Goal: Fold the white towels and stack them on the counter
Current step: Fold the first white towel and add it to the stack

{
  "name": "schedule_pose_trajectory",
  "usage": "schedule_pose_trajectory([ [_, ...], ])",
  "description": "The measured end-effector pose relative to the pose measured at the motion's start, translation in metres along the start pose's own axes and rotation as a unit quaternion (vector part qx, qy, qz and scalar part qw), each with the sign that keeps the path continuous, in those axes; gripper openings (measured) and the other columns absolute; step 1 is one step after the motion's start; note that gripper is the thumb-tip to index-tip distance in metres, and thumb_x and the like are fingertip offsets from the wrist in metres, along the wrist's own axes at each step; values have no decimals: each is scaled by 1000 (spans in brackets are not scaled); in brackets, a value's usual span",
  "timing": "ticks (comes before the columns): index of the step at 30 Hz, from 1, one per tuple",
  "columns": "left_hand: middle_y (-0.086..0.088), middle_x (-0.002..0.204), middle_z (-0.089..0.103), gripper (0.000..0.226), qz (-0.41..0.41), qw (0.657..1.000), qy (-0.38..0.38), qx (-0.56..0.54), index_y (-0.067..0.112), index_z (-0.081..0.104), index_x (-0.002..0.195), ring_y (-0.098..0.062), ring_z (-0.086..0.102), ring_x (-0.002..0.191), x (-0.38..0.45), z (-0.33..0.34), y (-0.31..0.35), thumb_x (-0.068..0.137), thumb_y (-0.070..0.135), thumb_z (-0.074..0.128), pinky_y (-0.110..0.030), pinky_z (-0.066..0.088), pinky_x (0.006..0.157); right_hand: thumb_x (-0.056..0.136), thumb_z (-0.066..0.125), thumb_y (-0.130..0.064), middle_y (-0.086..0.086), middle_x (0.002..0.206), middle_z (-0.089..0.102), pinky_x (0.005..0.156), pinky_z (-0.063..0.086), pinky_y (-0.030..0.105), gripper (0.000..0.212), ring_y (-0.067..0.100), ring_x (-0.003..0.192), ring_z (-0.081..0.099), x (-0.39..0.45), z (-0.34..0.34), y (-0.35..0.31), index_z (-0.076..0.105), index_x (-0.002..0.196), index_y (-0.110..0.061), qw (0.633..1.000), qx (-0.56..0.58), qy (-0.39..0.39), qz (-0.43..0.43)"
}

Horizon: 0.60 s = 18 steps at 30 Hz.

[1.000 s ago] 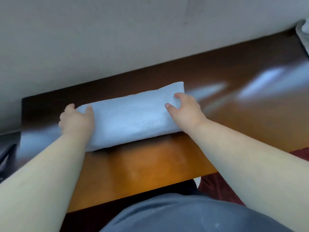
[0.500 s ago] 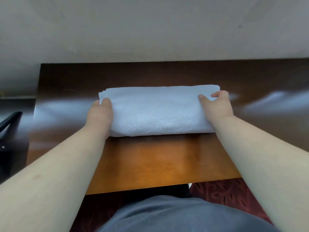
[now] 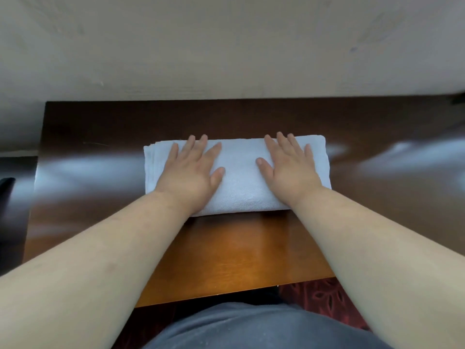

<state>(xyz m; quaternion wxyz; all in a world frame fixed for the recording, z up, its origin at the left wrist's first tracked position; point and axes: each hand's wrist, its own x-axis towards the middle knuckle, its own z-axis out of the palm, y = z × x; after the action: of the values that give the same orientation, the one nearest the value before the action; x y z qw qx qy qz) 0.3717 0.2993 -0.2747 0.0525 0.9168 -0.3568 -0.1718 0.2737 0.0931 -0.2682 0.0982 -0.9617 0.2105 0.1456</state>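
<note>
A folded white towel (image 3: 239,177) lies as a thick rectangle on the glossy brown wooden counter (image 3: 226,260), its long side parallel to the wall. My left hand (image 3: 191,172) lies flat on the towel's left half, fingers straight and spread toward the wall. My right hand (image 3: 289,170) presses flat on the right half in the same way. Layered edges of the fold show at the towel's left end. Only this one towel is in view.
A pale wall (image 3: 226,46) rises right behind the counter. The counter's left end is near the frame's left side, with a dark object (image 3: 6,190) beyond it. Dark red patterned carpet (image 3: 324,295) shows below the front edge.
Both hands let go of the towel's ends and now lie flat on top of it. The towel, tilted a second ago, sits square to the wall.
</note>
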Motion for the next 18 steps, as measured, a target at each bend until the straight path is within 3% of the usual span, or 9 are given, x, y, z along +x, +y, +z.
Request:
schedule_pose_trajectory([
  [3, -5, 164, 6, 60, -40, 999, 4, -19, 31, 10, 155, -25, 0, 150, 6, -6, -11, 100, 52, 19, -45, 2, 121, 94, 21, -71, 2, 168, 3, 121, 0, 53, 76, 20, 154, -5, -1, -8, 21, 12, 159, -32, 999, 10, -10, 51],
  [5, -6, 161, 17, 63, -154, 983, 77, -64, 28, 17, 154, -27, 13, 148, -4, -16, -17, 98, 51, 34, -44, 12, 119, 95, 36, -65, 2, 167, 9, 122, 10, 52, 73, 23, 154, 5, -9, -17, 32, 18, 158, -32, 988, 99, 29, 115],
  [6, -6, 158, 23, 68, -243, 956, 108, -123, 26, 20, 153, -27, 22, 145, -12, -16, -23, 95, 51, 44, -44, 19, 117, 95, 46, -59, 4, 165, 17, 121, 19, 50, 73, 26, 151, 17, -15, -21, 40, 21, 157, -30, 968, 179, 51, 170],
  [8, -7, 151, 36, 85, -418, 848, 84, -316, 24, 24, 151, -31, 40, 134, -28, -13, -37, 81, 58, 60, -45, 34, 111, 90, 62, -51, 5, 153, 38, 110, 40, 46, 80, 31, 135, 44, -26, -26, 56, 25, 155, -25, 879, 365, 47, 302],
  [10, -7, 133, 55, 103, -511, 716, 12, -476, 21, 38, 141, -35, 58, 113, -38, -14, -41, 58, 75, 61, -47, 48, 98, 82, 72, -51, 3, 132, 56, 96, 52, 42, 85, 29, 113, 61, -33, -23, 71, 35, 150, -16, 789, 484, -25, 377],
  [11, -7, 121, 62, 102, -519, 684, -19, -512, 18, 47, 133, -33, 63, 102, -41, -18, -38, 53, 79, 61, -44, 52, 91, 79, 76, -50, 4, 125, 64, 92, 54, 42, 82, 28, 105, 66, -33, -21, 79, 44, 144, -11, 767, 515, -66, 378],
  [15, -7, 91, 68, 52, -497, 662, -48, -560, 11, 58, 106, -26, 67, 70, -44, -29, -24, 83, 57, 67, -26, 52, 47, 90, 72, -29, 13, 101, 77, 97, 52, 46, 34, 28, 87, 74, -27, -27, 94, 68, 113, -5, 702, 596, -185, 344],
  [18, -9, 88, 74, 43, -486, 617, -71, -615, 12, 62, 108, -27, 72, 68, -55, -39, -18, 85, 48, 69, -36, 58, 49, 93, 66, -23, 14, 102, 76, 96, 52, 45, 24, 27, 81, 76, -24, -38, 101, 68, 111, -8, 674, 633, -229, 304],
])
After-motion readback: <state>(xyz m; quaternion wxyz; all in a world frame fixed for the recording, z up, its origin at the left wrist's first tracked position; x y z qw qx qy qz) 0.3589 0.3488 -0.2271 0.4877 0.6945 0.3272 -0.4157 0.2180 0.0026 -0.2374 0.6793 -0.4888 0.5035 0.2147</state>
